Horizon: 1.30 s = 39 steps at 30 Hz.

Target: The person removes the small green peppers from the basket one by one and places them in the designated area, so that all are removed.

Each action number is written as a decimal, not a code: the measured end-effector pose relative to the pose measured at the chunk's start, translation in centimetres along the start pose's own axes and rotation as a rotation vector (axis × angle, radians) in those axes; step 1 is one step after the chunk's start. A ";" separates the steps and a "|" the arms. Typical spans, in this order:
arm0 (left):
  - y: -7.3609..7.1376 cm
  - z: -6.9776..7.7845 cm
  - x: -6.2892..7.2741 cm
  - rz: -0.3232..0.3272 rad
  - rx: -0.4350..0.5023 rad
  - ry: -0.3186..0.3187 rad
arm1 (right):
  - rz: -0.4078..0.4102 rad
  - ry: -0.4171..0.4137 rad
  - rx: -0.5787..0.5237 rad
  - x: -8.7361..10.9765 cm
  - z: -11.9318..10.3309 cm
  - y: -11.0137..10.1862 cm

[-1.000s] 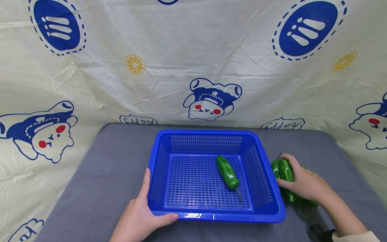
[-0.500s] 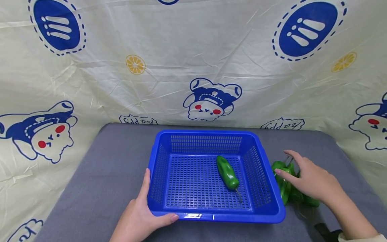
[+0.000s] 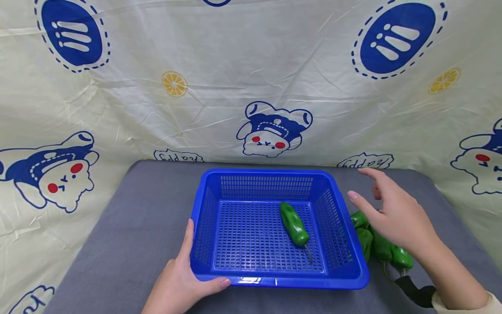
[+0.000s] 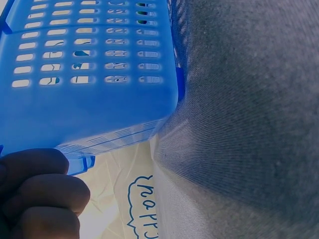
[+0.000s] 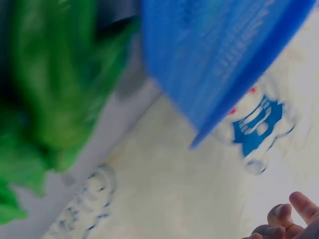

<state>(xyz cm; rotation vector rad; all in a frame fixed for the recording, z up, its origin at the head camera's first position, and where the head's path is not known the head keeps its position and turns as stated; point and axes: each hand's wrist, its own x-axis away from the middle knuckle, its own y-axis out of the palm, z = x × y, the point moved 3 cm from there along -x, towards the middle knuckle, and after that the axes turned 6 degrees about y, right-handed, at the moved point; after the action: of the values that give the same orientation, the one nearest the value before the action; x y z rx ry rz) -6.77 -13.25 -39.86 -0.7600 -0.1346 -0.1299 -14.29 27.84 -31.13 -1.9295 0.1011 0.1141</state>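
A blue plastic basket (image 3: 313, 281) with slotted walls stands mid-table in the head view. One glossy green pepper (image 3: 293, 224) lies inside it, right of centre, stem toward the front. My left hand (image 3: 178, 281) grips the basket's front left corner, thumb over the front rim and index finger along the left side. Its other fingers (image 4: 50, 194) show curled beside the basket wall in the left wrist view. Just outside the right wall lie several green peppers (image 3: 382, 248), partly hidden by my right hand (image 3: 400, 213), which is raised over them, thumb and index finger spread, holding nothing.
Grey cloth (image 3: 149, 218) covers the table. A pale printed curtain (image 3: 219, 122) hangs behind its far edge. By my right wrist is a dark curved piece (image 3: 415, 292). The loose peppers (image 5: 55, 89) look blurred in the right wrist view.
My right hand has let go of the loose peppers and lifted up and away from them. These peppers have shifted in their pile. The left hand, basket and pepper inside stay put.
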 end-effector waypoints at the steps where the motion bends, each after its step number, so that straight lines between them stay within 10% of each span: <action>1: 0.0 0.0 0.0 0.000 0.001 0.001 | 0.006 -0.024 -0.008 0.1 -0.9 0.0; 10: 0.0 -0.1 0.1 0.015 -0.002 0.022 | -0.079 -0.232 0.089 0.1 -6.2 3.3; 22: 0.0 0.0 0.1 0.021 -0.002 0.029 | -0.151 -0.436 0.382 0.8 -7.0 7.7; 39: 0.0 0.0 0.0 0.010 -0.002 0.014 | -0.417 -0.365 0.472 1.5 -5.6 10.7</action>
<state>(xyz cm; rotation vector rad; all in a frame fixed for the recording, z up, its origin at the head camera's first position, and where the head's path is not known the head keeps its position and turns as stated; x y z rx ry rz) -6.80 -13.23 -39.91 -0.7611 -0.1173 -0.1259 -13.94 18.77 -39.25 -1.3982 -0.4767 0.1459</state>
